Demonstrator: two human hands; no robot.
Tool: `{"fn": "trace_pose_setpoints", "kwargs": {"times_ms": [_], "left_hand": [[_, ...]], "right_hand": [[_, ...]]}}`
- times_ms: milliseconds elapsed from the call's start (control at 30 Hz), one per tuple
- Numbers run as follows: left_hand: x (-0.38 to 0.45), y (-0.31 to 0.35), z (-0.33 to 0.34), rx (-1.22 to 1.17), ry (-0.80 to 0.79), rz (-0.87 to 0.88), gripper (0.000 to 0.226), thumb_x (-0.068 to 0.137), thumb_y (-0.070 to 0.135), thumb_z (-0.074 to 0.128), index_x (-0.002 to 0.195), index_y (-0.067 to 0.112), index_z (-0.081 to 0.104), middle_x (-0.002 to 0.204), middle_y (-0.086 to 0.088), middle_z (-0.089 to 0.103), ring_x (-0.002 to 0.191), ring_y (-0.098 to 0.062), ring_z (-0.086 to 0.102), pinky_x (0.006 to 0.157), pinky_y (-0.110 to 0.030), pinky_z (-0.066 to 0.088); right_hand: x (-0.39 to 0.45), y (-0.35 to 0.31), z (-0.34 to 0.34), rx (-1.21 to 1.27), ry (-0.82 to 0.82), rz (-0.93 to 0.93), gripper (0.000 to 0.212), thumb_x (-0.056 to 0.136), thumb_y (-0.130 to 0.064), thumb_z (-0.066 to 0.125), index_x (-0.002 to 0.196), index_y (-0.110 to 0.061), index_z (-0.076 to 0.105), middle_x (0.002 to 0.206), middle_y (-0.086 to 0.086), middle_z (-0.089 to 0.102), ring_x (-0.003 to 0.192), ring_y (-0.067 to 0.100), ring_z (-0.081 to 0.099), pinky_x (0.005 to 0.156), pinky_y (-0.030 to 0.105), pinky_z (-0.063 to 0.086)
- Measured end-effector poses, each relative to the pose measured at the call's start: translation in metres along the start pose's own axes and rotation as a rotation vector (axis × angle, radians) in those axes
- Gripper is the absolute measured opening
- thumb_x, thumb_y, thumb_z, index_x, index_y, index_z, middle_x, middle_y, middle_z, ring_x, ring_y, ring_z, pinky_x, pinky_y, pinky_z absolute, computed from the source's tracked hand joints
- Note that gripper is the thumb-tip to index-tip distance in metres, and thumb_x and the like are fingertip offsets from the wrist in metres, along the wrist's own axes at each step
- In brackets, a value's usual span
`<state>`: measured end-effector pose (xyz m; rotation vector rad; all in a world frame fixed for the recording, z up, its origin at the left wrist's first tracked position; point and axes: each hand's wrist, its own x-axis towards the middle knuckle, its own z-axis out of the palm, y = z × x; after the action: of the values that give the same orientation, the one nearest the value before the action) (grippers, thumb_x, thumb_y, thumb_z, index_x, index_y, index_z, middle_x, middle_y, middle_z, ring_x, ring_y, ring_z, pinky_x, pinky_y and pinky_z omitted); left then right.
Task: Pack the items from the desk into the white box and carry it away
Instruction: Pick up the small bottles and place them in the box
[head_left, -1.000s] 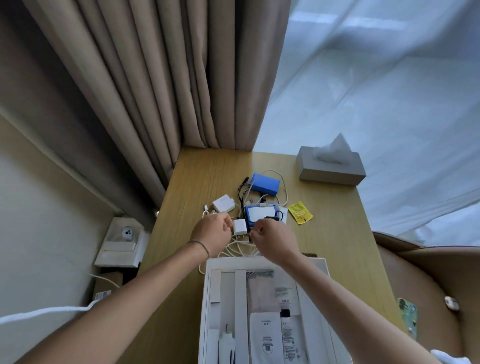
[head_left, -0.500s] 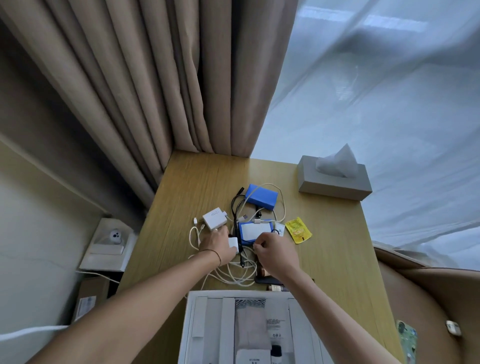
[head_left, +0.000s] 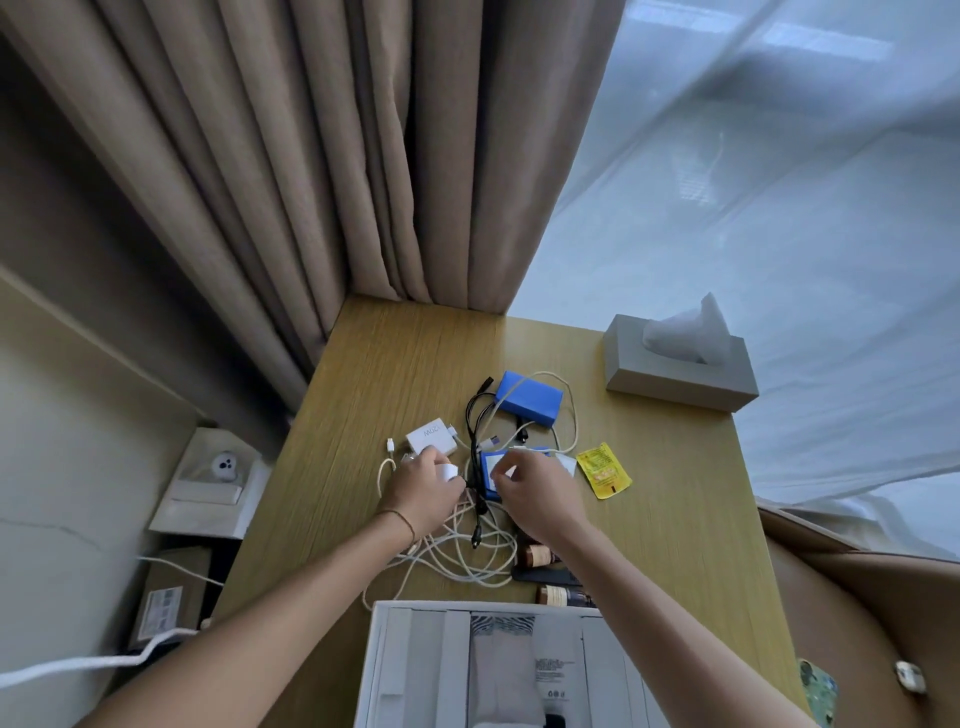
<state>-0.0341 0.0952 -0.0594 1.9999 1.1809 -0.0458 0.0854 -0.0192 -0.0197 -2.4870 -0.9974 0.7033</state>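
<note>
On the wooden desk (head_left: 675, 530) lies a tangle of white cables (head_left: 462, 556) and a black cable (head_left: 475, 441). My left hand (head_left: 423, 491) is closed on a small white charger plug (head_left: 448, 472). My right hand (head_left: 535, 496) pinches something white over a blue device (head_left: 488, 475); I cannot tell what. A white adapter (head_left: 430, 437) and a blue block (head_left: 529, 399) lie further back, a yellow sachet (head_left: 604, 470) to the right. The open white box (head_left: 415, 670) stands at the desk's near edge, with packets inside.
A grey tissue box (head_left: 680, 376) stands at the back right. Two small brown bottles (head_left: 563, 596) and a dark flat item lie just beyond the box. Curtains hang behind the desk. A brown chair (head_left: 878, 613) is at the right, and a low shelf (head_left: 208, 488) at the left.
The view has tilted up, so the white box has slid toward the bottom edge. Both hands stay on the cable pile, the left still on the small plug.
</note>
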Motion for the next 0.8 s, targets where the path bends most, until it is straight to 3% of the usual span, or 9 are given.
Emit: {"fn": "trace_pose_setpoints", "kwargs": {"times_ms": [133,200,300,467,567,667,800], "left_hand": [[-0.018,-0.020,-0.026,-0.260,0.016,-0.071,0.007,0.089,0.023,0.056,0.088,0.017,0.060,0.073,0.003,0.062,0.061,-0.017,0.053,0.055,-0.028,0.037],[-0.027,-0.030,-0.037,-0.376,0.008,-0.093,0.009,0.090,0.023,0.056,0.087,0.017,0.062,0.068,0.003,0.060,0.059,-0.017,0.054,0.058,-0.031,0.040],[-0.039,-0.042,-0.051,-0.467,0.032,-0.121,0.010,0.091,0.022,0.058,0.086,0.015,0.064,0.072,-0.003,0.062,0.061,-0.019,0.058,0.059,-0.034,0.045],[-0.058,-0.060,-0.068,-0.530,0.067,-0.159,0.006,0.093,0.022,0.060,0.091,0.021,0.066,0.084,-0.004,0.067,0.072,-0.019,0.064,0.063,-0.034,0.054],[-0.073,-0.071,-0.078,-0.531,0.052,-0.169,0.007,0.095,0.023,0.059,0.094,0.025,0.066,0.091,-0.003,0.068,0.080,-0.021,0.067,0.065,-0.033,0.054],[-0.085,-0.079,-0.083,-0.536,0.029,-0.171,0.008,0.096,0.023,0.058,0.099,0.024,0.065,0.097,-0.002,0.067,0.087,-0.019,0.067,0.064,-0.028,0.054],[-0.095,-0.080,-0.084,-0.546,0.007,-0.186,0.010,0.096,0.021,0.058,0.102,0.019,0.066,0.097,-0.004,0.067,0.082,-0.019,0.066,0.064,-0.030,0.053]], "right_hand": [[0.021,-0.020,0.015,-0.028,-0.020,-0.065,0.020,0.092,-0.019,0.052,0.095,-0.016,0.072,0.088,0.004,0.071,0.082,0.027,0.066,0.068,0.037,0.056],[0.033,-0.031,0.026,-0.070,-0.020,-0.094,0.023,0.089,-0.015,0.052,0.104,-0.018,0.070,0.095,0.005,0.071,0.089,0.029,0.066,0.071,0.036,0.056],[0.053,-0.047,0.044,-0.130,-0.027,-0.134,0.040,0.088,-0.020,0.059,0.128,-0.021,0.059,0.117,0.007,0.066,0.103,0.030,0.064,0.071,0.034,0.046],[0.081,-0.068,0.075,-0.359,-0.104,-0.147,0.071,0.085,-0.055,0.069,0.140,-0.020,0.042,0.119,0.011,0.054,0.103,0.031,0.059,0.070,0.039,0.047],[0.087,-0.070,0.091,-0.457,-0.092,-0.119,0.070,0.081,-0.048,0.076,0.135,-0.017,0.046,0.118,0.011,0.053,0.102,0.029,0.057,0.070,0.037,0.045],[0.090,-0.070,0.104,-0.526,-0.002,-0.117,0.065,0.080,-0.050,0.076,0.129,-0.016,0.051,0.109,0.009,0.052,0.088,0.023,0.050,0.071,0.034,0.045],[0.083,-0.072,0.110,-0.498,0.039,-0.087,0.058,0.082,-0.043,0.077,0.126,-0.015,0.051,0.104,0.007,0.051,0.084,0.022,0.048,0.067,0.033,0.042]]}}
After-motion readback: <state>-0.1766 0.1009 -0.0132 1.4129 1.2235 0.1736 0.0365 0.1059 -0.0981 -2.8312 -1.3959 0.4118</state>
